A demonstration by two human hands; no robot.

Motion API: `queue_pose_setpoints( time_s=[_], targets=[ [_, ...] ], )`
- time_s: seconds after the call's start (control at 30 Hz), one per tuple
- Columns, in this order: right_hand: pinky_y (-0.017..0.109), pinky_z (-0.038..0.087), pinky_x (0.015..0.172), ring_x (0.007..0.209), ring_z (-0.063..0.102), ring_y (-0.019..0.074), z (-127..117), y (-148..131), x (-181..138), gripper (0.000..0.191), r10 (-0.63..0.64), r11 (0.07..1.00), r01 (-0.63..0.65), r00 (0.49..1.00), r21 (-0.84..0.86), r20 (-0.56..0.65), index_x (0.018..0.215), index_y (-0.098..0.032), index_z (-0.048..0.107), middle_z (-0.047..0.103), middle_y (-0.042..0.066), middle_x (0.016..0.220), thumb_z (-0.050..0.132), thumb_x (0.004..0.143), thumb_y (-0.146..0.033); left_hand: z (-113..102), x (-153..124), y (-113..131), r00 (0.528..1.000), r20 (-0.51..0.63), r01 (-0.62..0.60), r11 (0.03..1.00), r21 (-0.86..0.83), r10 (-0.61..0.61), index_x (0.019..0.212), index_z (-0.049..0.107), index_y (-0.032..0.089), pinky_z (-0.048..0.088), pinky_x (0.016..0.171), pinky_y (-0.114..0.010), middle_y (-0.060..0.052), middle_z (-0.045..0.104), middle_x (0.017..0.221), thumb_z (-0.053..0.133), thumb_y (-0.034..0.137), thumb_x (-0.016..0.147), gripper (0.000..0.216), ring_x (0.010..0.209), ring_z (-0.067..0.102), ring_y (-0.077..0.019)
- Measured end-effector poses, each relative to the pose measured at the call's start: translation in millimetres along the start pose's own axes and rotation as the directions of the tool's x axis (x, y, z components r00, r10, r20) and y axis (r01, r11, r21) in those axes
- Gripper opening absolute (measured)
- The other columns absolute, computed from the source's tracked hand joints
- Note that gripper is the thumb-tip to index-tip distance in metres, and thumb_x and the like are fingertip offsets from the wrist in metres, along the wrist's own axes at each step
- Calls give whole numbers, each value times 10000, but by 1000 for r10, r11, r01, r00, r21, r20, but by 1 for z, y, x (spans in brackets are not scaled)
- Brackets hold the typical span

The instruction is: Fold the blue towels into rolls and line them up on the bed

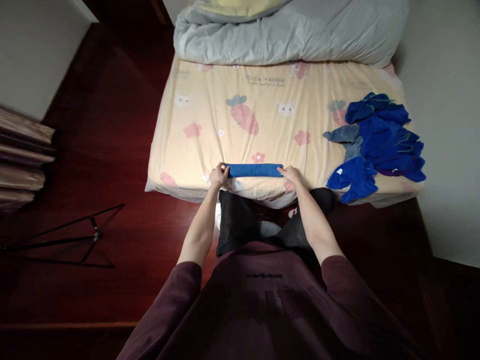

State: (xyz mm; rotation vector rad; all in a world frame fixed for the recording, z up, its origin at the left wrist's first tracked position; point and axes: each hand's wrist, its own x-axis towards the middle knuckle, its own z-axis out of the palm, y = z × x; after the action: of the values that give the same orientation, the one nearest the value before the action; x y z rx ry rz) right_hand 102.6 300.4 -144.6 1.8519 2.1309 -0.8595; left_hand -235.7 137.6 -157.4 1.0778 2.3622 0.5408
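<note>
A blue cloth (pixel 255 170), folded into a long narrow strip, lies at the near edge of the bed. My left hand (pixel 219 176) pinches its left end between thumb and fingers. At the other end, my right hand (pixel 290 175) grips the right corner the same way. The strip looks straight and level between both hands. Off to the right rests a loose heap of blue cloths (pixel 386 135), with a grey-blue cloth (pixel 347 135) sticking out on its left side.
The bed (pixel 210 110) has a cream sheet printed with carrots and rabbits. A grey quilt (pixel 300 37) is bunched at its far end. On the dark red floor to the left stand black tripod legs (pixel 90 237), below a striped curtain (pixel 22 155). A wall (pixel 446 125) borders the right side.
</note>
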Motion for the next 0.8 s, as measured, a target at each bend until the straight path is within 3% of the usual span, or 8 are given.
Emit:
queue_pose_setpoints(
  time_s=[0.1,0.2,0.3,0.37,0.5,0.6,0.7,0.8],
  targets=[
    [240,448,694,818,743,205,1,5,-7,586,0,999,0,1000,36,-8,861,-207,775,785,86,835,560,1033,-725,-3,-10,1,1000,17,21,1000,0,-21,1355,658,262,544,994,-411,-129,813,1200,595,467,1064,361,1227,728,-336],
    [266,504,791,908,745,222,3,5,-17,452,-45,999,48,992,18,-122,1012,-210,772,797,94,952,617,1041,-634,-7,-23,0,1000,-3,-13,1000,19,13,1458,593,235,556,1038,-456,-159,771,1289,596,396,1052,437,1269,695,-350],
    [386,514,1028,1216,682,307,7,-5,-28,322,-203,978,173,918,-117,-342,1265,-169,725,757,178,1261,643,1049,-393,-8,-41,2,973,-129,-177,977,119,192,1519,567,188,513,1148,-538,-214,638,1497,559,238,1003,518,1412,583,-379],
    [478,449,1161,1384,581,346,12,-19,-35,361,-377,924,313,839,-217,-393,1372,-137,691,673,216,1446,556,1053,-239,-2,-54,8,916,-132,-353,918,178,378,1535,575,181,442,1240,-558,-204,542,1617,516,188,984,555,1512,491,-370],
    [527,317,1313,1562,430,324,31,-56,-44,503,-645,764,591,701,-257,-304,1556,-141,600,498,172,1682,425,1096,-247,26,-72,28,784,33,-616,770,167,620,1620,516,165,275,1363,-546,-152,364,1776,504,222,972,651,1671,286,-333],
    [513,204,1390,1663,303,280,50,-77,-44,579,-720,693,678,644,-244,-257,1667,-165,489,394,111,1768,386,1129,-350,47,-74,35,785,74,-619,772,144,615,1681,440,147,158,1385,-604,-150,287,1811,505,253,965,727,1718,153,-341],
    [505,154,1413,1694,257,259,63,-79,-40,617,-725,688,686,666,-237,-175,1705,-167,437,333,95,1799,367,1134,-389,56,-68,28,824,63,-566,818,106,563,1709,403,163,90,1390,-612,-137,294,1809,486,315,994,735,1725,119,-334],
    [514,152,1415,1708,224,275,67,-67,-34,641,-696,712,659,708,-243,-120,1722,-178,416,260,93,1823,391,1126,-413,56,-62,16,819,54,-573,819,28,571,1710,416,189,66,1400,-565,-121,292,1811,502,388,1010,733,1723,139,-328]
  ],
)
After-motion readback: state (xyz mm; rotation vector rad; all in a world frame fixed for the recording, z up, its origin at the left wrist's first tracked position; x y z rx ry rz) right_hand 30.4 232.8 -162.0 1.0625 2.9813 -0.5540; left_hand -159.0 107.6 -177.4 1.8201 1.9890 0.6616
